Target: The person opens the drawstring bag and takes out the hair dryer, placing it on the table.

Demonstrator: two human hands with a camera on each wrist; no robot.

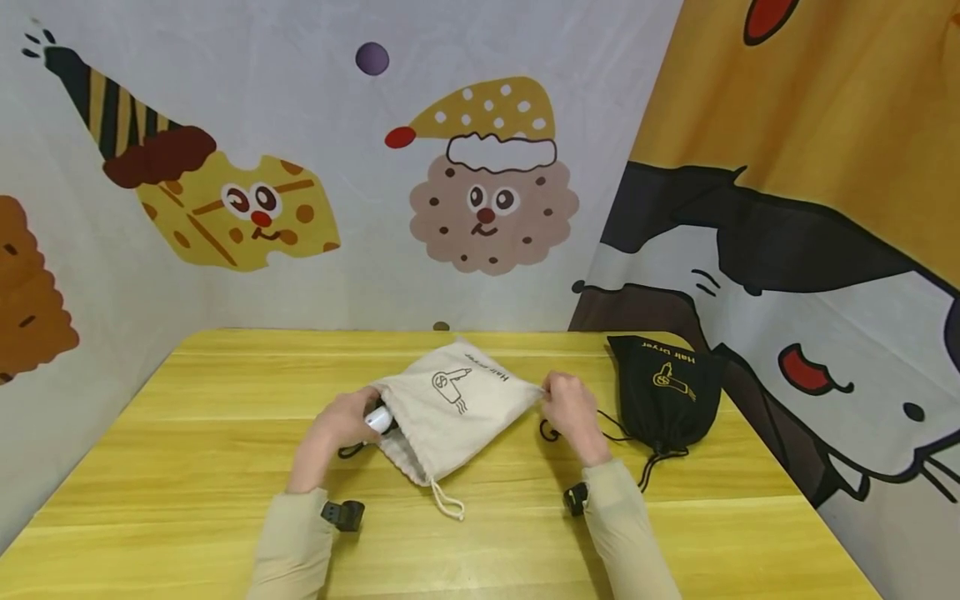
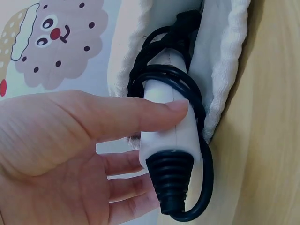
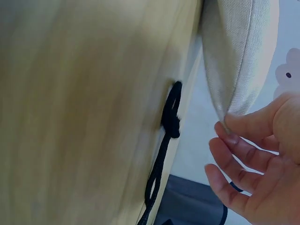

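A cream drawstring bag (image 1: pixel 480 425), printed "Hair Dryer" with a drawing of a dryer, lies tilted on the table with its mouth toward the left hand (image 1: pixel 341 423). In the left wrist view, that hand grips the white handle of a hair dryer (image 2: pixel 164 136) at the mouth, thumb across it. A black power cord (image 2: pixel 169 72) is wound around the handle. The dryer's other end is hidden inside the bag. My right hand (image 1: pixel 573 417) pinches the bag's closed bottom corner between thumb and forefinger, as the right wrist view shows; its other fingers are loosely bent.
A black "Hair Dryer" drawstring bag (image 1: pixel 667 400), cinched at its neck, lies to the right on the wooden table (image 1: pixel 187 500). Its black cord (image 3: pixel 171 124) trails near the right hand. A white drawstring (image 1: pixel 447 502) hangs from the cream bag. A printed curtain stands behind.
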